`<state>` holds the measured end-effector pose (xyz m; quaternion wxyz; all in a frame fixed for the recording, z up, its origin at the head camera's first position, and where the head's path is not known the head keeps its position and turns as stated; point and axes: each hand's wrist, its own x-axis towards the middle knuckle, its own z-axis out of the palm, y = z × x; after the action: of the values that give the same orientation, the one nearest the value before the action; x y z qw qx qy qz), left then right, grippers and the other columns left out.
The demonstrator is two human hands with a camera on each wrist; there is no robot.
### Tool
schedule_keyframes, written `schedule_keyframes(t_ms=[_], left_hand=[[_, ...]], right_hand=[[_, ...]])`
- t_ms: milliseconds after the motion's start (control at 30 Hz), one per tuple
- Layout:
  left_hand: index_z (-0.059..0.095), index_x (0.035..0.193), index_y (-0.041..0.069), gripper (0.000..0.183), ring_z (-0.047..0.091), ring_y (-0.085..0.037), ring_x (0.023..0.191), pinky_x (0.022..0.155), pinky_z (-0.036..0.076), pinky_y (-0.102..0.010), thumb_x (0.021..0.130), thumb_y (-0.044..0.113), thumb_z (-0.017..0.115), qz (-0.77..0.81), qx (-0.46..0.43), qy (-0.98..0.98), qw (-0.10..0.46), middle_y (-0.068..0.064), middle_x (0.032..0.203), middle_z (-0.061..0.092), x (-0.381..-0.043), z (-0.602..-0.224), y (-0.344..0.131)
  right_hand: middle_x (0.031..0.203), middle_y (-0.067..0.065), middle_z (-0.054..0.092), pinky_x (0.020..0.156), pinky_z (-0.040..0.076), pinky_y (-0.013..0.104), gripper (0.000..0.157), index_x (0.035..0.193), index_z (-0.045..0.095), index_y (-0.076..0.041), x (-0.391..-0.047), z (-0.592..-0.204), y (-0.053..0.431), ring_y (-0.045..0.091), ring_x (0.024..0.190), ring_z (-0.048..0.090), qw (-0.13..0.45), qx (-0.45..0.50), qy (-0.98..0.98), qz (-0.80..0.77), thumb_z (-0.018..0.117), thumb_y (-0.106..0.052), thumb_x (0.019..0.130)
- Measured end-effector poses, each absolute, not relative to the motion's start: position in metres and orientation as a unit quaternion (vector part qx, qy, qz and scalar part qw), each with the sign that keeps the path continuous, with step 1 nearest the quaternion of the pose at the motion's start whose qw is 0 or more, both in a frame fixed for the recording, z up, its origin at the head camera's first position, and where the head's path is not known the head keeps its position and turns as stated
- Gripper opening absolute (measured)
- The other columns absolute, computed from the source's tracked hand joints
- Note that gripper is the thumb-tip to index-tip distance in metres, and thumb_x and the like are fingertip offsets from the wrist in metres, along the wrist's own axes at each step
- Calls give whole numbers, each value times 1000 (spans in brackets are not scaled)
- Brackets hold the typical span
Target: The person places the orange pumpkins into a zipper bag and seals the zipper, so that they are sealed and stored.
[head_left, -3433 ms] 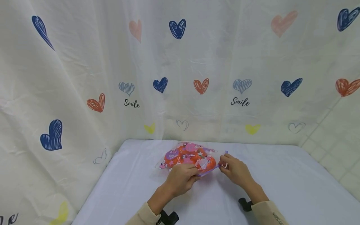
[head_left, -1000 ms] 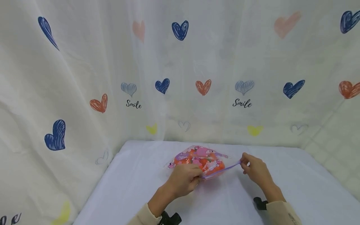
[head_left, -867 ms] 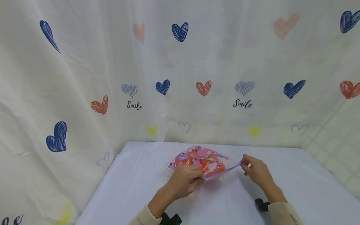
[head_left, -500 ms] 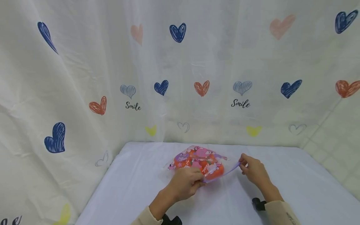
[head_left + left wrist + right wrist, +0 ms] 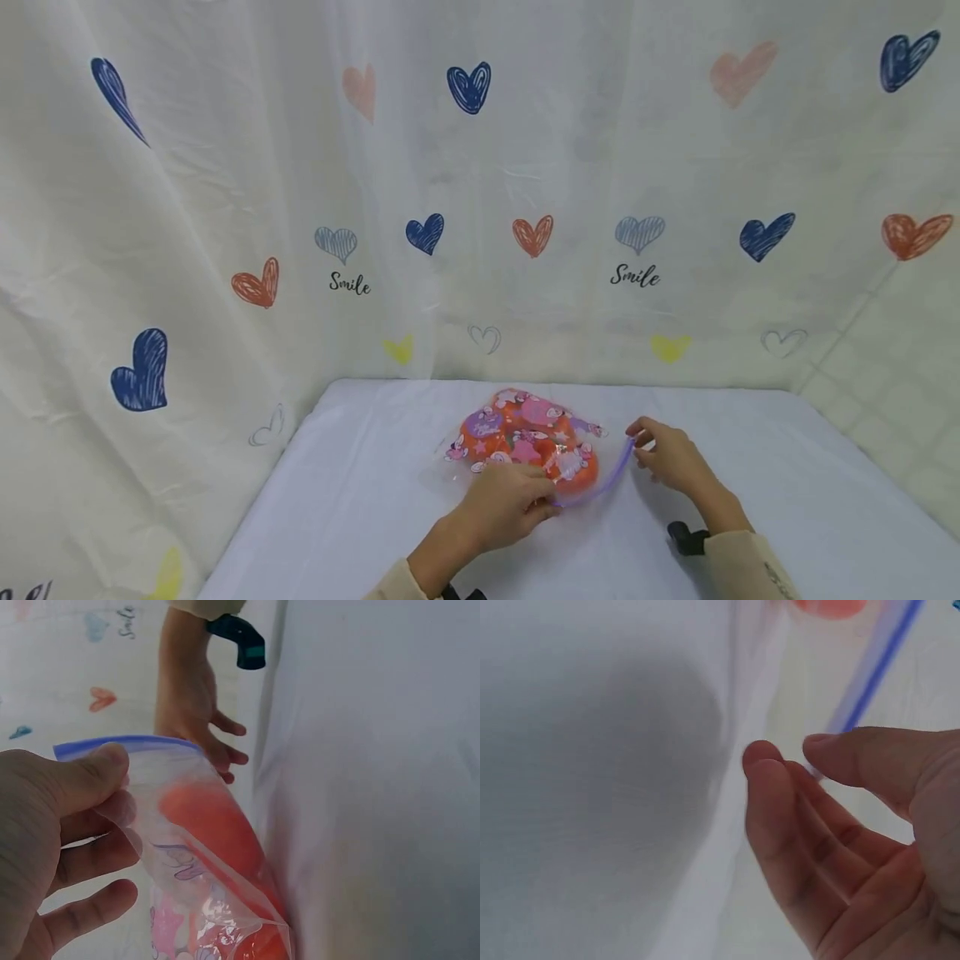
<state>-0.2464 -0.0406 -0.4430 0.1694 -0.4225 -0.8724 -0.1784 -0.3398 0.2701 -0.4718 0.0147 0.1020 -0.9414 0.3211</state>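
Note:
A clear zip bag [image 5: 525, 437] printed with pink and purple cartoon figures lies at the middle of the table, with rounded orange-red things [image 5: 214, 825] inside whose kind I cannot tell. Its purple zip strip [image 5: 617, 471] curves along the side nearest me. My left hand [image 5: 506, 504] pinches the bag's rim between thumb and forefinger, the other fingers loosely bent, as the left wrist view shows. At the far right end of the strip, my right hand [image 5: 667, 454] holds the bag's corner between thumb and fingers; the exact contact is partly hidden in the right wrist view.
A white cloth covers the table [image 5: 375, 433]. Behind it hangs a pale curtain [image 5: 570, 317] printed with hearts. Black wrist camera mounts [image 5: 686, 540] stick out near both sleeves.
Since the earliest frame the hands have spread apart, the right one moving rightward along the strip. Lately the left hand has come nearer me and the strip has slackened from straight to curved.

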Motion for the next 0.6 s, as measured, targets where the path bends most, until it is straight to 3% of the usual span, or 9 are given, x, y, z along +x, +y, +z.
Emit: schedule_keyframes(t_ms=[233,467,600], left_hand=[[79,100,27,15,53,12,71,66,39,-1,92,40,75,-156,-429,-884,99,18,84,69,-245,-447,-30],[76,112,32,32,59,8,90,76,45,-7,90,56,71,-134,-441,-887,22,20,98,68,-242,-453,-26],[75,115,31,34,61,8,97,82,48,-8,93,55,67,-161,-447,-880,-5,20,105,70,-243,-451,-31]], right_hand=[[121,29,66,60,60,33,33,128,60,-2,-335,-462,270,21,82,69,-21,96,-941,324,59,0,95],[124,31,65,60,59,33,33,130,60,-1,-332,-453,277,20,82,69,-16,94,-943,319,59,-5,97],[126,30,65,63,60,34,34,131,59,-1,-330,-443,281,22,85,69,-11,109,-940,324,61,-8,98]])
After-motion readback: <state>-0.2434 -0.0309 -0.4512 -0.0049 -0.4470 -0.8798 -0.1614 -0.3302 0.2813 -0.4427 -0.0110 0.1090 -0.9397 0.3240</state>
